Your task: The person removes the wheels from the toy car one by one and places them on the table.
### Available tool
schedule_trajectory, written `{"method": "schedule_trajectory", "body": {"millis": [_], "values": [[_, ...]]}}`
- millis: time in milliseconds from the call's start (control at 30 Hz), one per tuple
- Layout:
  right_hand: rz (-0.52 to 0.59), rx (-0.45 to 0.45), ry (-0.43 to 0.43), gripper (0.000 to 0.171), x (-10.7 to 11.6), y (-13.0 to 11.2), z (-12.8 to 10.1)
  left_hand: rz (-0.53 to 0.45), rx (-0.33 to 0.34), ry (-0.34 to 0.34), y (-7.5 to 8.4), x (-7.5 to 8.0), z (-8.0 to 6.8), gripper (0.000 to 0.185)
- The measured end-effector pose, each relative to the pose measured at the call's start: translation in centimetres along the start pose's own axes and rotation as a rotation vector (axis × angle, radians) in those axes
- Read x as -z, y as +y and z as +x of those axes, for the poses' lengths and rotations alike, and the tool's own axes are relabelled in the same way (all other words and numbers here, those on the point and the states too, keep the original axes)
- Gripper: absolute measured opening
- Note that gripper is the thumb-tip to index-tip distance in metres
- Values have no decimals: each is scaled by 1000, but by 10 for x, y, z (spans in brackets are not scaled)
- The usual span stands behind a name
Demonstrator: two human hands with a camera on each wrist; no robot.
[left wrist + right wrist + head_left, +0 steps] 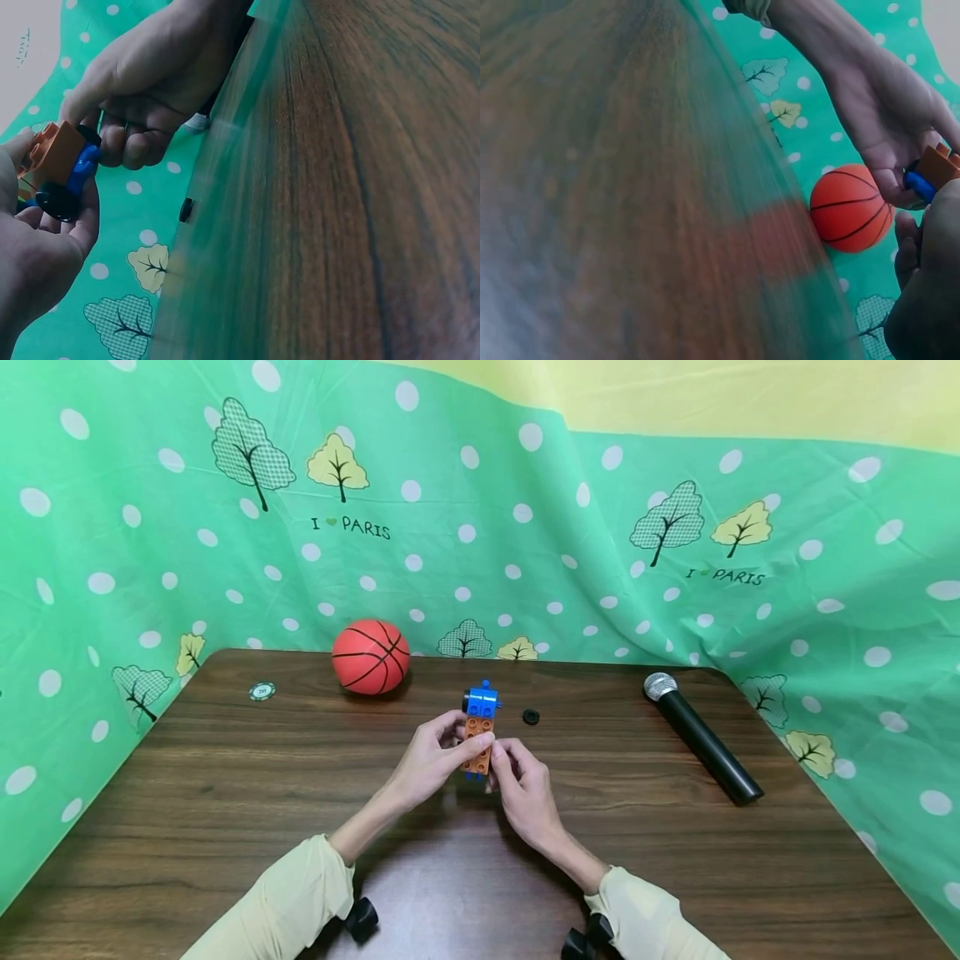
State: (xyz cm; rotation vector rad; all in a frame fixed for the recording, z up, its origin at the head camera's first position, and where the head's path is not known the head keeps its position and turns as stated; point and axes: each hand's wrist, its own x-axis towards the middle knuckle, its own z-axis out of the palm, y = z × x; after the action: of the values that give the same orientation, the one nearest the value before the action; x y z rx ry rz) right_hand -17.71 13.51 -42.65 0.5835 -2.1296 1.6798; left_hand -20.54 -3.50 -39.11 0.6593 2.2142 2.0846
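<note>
A toy car of building blocks (480,725), with an orange studded body and blue ends, is held up over the middle of the table. My left hand (429,760) grips its orange body, thumb across the top. At the car's near right side my right hand (531,793) pinches a black toy wheel (88,135) against the blue axle part; in the head view that wheel is mostly hidden by fingers. Another black wheel (56,201) sits on the blue base in the left wrist view. A loose black wheel (531,717) lies on the table beyond the right hand.
A red toy basketball (371,657) rests at the back left, with a poker chip (262,692) farther left. A black microphone (701,739) lies on the right of the wooden table (225,827). Behind hangs a green dotted curtain (465,577).
</note>
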Motion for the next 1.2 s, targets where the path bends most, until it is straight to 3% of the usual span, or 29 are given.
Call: {"method": "schedule_trajectory", "body": {"millis": [233,367,467,700,833,1200], "values": [[-145,186,-3,17,5,5,2,-5,11,-2,-1,-1,-1,26],[-180,238,-15,18,7,9,3,-2,12,-8,0,-1,-2,26],[-183,228,-26,18,7,11,3,-3,3,-11,2,-1,-1,27],[-109,110,-83,13,4,5,0,-85,-1,3,5,0,2,31],[-70,103,-64,13,2,5,0,-91,11,2,6,0,2,32],[-202,393,49,23,2,12,6,-78,29,-6,3,2,0,31]]}}
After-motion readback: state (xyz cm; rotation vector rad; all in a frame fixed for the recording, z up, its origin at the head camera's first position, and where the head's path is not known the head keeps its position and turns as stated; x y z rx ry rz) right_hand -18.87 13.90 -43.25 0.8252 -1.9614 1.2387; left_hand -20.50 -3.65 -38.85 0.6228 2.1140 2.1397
